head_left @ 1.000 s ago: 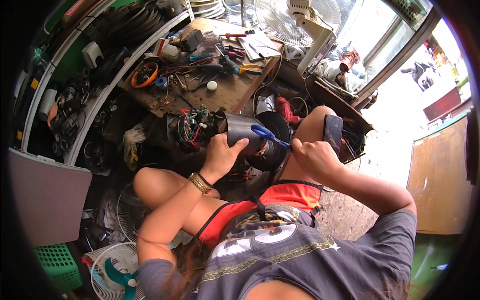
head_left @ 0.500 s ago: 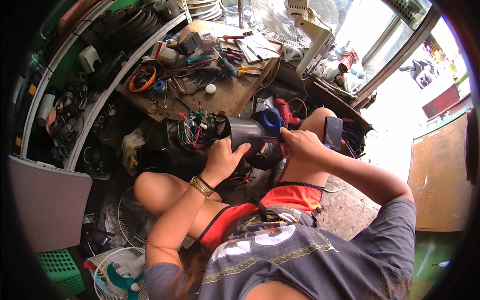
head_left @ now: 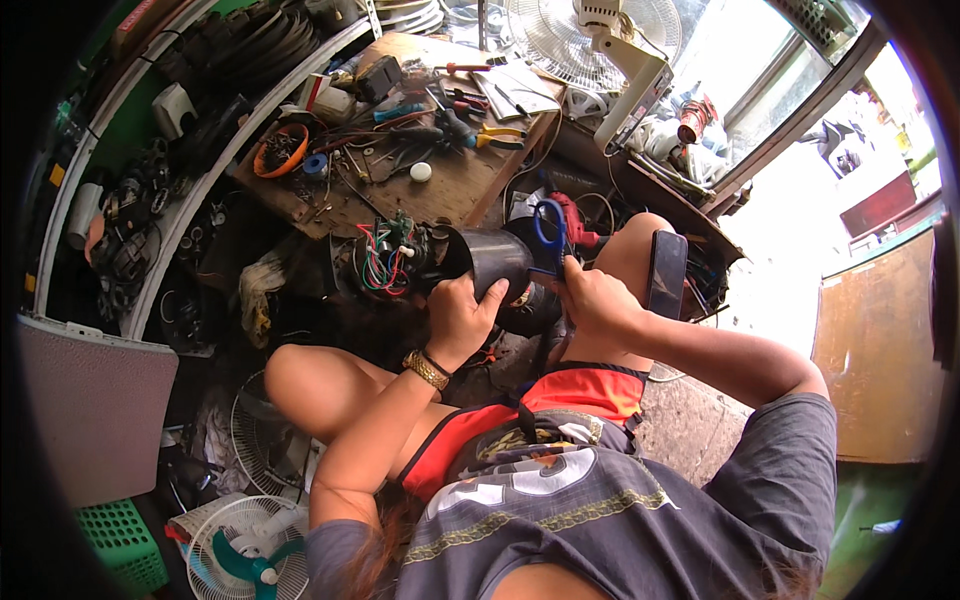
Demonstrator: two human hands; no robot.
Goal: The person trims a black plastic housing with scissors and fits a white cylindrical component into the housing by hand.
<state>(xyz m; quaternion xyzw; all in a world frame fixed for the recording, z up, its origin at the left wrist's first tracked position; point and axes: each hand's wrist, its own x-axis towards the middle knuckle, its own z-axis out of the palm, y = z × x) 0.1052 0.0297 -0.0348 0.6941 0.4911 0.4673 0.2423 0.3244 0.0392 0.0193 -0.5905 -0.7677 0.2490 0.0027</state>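
My left hand (head_left: 462, 315) is closed round the lower edge of a black cylindrical housing (head_left: 495, 255), thumb pressed on its outside. At the housing's left end, coloured wires (head_left: 385, 265) and a small green circuit board stick out. My right hand (head_left: 600, 305) is closed on blue-handled scissors (head_left: 552, 225), one finger loop standing up above the fist. The scissors are beside the housing's right end; their blades are mostly hidden, so I cannot tell whether they touch it. Below that end sits another dark round part (head_left: 535, 308).
A phone (head_left: 667, 275) rests on my right thigh. Behind the housing stands a wooden table (head_left: 455, 200) with pliers (head_left: 498, 137), an orange bowl (head_left: 281, 150) and loose tools. A red power drill (head_left: 574, 220) lies beyond my right hand. Fan parts (head_left: 250, 560) are at lower left.
The scissors have turned, so their loop now looks narrower and stands higher. My right hand has shifted slightly down, and my left hand slightly right, still on the housing.
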